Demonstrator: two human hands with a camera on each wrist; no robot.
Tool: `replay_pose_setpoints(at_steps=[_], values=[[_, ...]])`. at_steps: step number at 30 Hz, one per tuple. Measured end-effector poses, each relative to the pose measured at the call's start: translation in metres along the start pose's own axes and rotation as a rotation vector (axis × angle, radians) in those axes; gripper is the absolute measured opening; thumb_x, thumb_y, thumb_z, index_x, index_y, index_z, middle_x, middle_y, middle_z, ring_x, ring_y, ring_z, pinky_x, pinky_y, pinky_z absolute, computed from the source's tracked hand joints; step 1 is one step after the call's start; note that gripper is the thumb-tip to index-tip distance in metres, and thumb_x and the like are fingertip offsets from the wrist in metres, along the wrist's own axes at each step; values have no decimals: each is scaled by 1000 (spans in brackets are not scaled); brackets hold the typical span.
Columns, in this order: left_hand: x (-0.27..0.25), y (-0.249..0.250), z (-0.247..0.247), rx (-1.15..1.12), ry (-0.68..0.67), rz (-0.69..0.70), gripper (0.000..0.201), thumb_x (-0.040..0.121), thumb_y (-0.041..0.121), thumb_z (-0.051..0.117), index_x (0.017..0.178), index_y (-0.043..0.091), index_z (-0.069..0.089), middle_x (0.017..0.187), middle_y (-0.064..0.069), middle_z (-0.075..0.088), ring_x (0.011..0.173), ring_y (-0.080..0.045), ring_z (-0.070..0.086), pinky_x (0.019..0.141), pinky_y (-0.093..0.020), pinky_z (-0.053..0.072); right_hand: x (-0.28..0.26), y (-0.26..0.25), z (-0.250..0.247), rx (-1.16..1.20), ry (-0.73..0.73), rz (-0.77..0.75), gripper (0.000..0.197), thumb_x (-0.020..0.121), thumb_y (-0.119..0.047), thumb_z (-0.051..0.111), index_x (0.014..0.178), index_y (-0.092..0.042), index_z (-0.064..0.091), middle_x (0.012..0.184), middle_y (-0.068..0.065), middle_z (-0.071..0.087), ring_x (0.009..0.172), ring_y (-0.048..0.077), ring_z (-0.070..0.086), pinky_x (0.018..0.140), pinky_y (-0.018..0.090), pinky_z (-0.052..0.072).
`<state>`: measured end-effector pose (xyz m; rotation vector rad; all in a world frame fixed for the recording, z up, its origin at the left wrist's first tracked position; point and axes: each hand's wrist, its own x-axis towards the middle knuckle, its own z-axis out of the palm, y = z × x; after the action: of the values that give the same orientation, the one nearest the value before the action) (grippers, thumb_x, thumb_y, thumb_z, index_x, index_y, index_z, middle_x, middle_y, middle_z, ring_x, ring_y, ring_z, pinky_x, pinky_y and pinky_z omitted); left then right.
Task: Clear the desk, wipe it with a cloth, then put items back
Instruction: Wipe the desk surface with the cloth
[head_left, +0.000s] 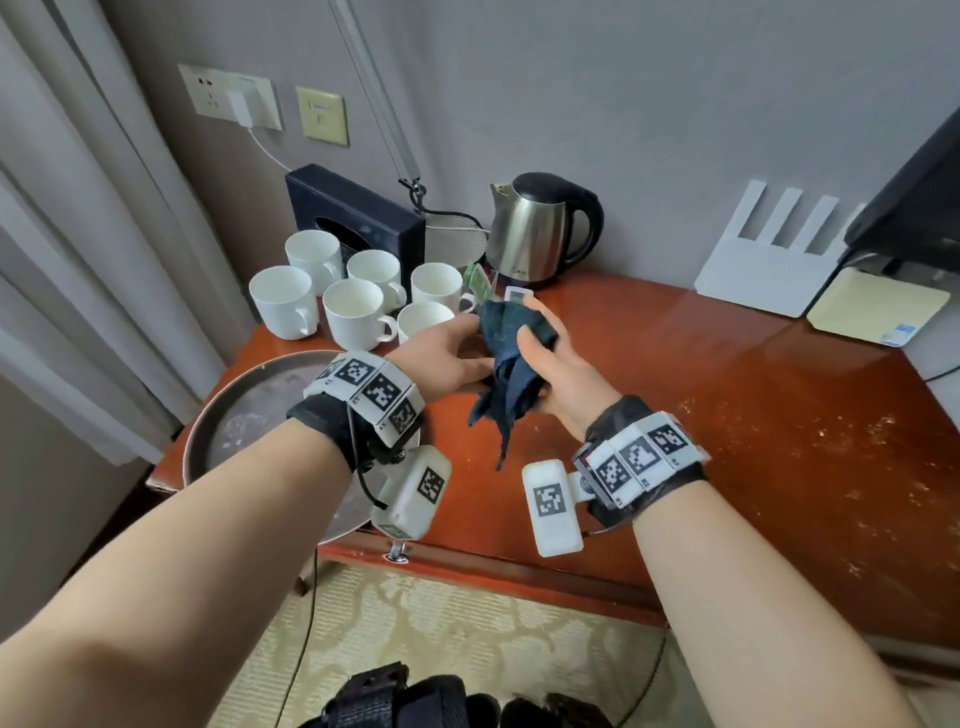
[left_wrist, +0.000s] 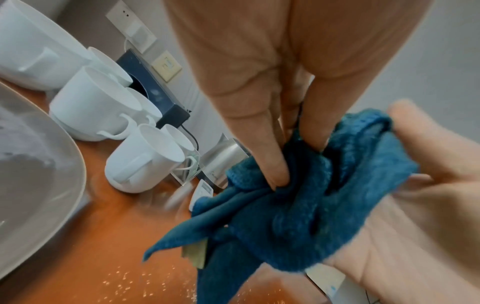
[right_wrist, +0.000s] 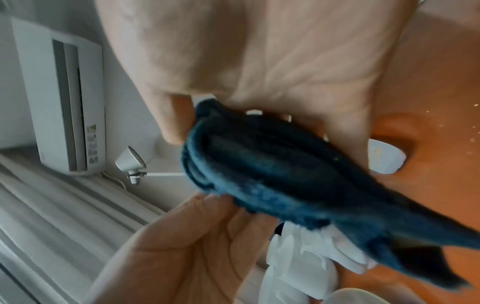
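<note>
Both hands hold a dark blue cloth (head_left: 506, 364) bunched up above the red-brown desk (head_left: 727, 395). My left hand (head_left: 480, 345) pinches its left side, the fingertips (left_wrist: 278, 174) pressed into the folds of the cloth (left_wrist: 298, 216). From the right, my right hand (head_left: 540, 335) grips the upper part, thumb over the top. In the right wrist view the right hand (right_wrist: 259, 139) wraps round the cloth (right_wrist: 272, 174), and the left hand (right_wrist: 207, 205) meets it from below. A loose tail hangs down toward the desk.
Several white cups (head_left: 358, 306) crowd the back left by a dark tissue box (head_left: 353, 213). A steel kettle (head_left: 540, 228) stands behind the hands, a round metal tray (head_left: 244, 415) at the left edge, a white router (head_left: 769, 265) at back right. Pale specks dot the desk's right side.
</note>
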<state>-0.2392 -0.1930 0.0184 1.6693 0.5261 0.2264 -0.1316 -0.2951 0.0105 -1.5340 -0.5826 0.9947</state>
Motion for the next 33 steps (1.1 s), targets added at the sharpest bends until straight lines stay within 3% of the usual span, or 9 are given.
replay_pose_setpoints(at_steps=[4,8,11,14,18,22,24,27,33], values=[[-6,-21,-19,58,-10,-63,24,95,-4,46,114,7,54,89,0,60,79,-10,59,69,-19,56,2,14,8,-206,96,-38,45,91,-39,52,134,-32,38,125,-1,56,118,20,54,105,46,42],[-13,-48,-36,109,65,-139,18,93,1,52,105,13,56,102,-5,59,91,-21,56,83,-35,51,1,25,1,-35,232,83,39,97,-32,47,132,-17,41,116,6,56,106,23,57,97,43,48],[-21,-66,-32,351,23,-116,32,93,7,55,125,8,54,112,-1,59,101,-16,57,90,-22,43,3,30,-16,-128,356,67,46,94,-41,49,134,-20,40,122,6,56,114,27,56,102,48,44],[-25,-82,-14,690,-110,-139,47,94,15,52,140,14,42,136,-4,51,124,-19,50,104,-25,38,4,24,-31,-405,407,-21,48,95,-35,50,138,-20,35,124,0,50,116,17,50,100,23,37],[-33,-109,18,956,-288,-170,55,96,25,47,148,19,28,151,-4,33,135,-22,39,112,-33,32,24,33,-30,-822,254,-88,51,93,-29,54,138,-17,33,138,8,46,124,26,46,98,27,36],[-45,-129,39,981,-359,-288,62,98,22,41,152,11,11,159,-3,10,146,-18,16,118,-28,16,61,87,-22,-1314,-92,131,57,95,-41,43,147,-25,23,150,6,30,136,34,31,110,48,30],[-47,-136,45,998,-358,-359,65,99,19,40,151,7,3,160,-5,-1,148,-17,4,120,-28,9,71,108,-16,-1418,-228,196,59,98,-39,38,150,-29,11,156,3,17,141,34,19,113,50,23],[-48,-143,54,994,-308,-408,68,99,17,39,151,7,-5,159,-5,-12,148,-18,-6,120,-29,2,77,116,-12,-1484,-268,160,58,100,-35,34,150,-31,6,158,-1,9,143,32,11,112,49,25],[-55,-151,73,969,-75,-501,67,102,30,34,151,11,-8,158,0,-18,147,-15,-11,117,-25,-1,66,126,-15,-1563,-361,-131,53,97,-33,41,147,-32,20,154,-1,18,138,30,20,107,47,30]])
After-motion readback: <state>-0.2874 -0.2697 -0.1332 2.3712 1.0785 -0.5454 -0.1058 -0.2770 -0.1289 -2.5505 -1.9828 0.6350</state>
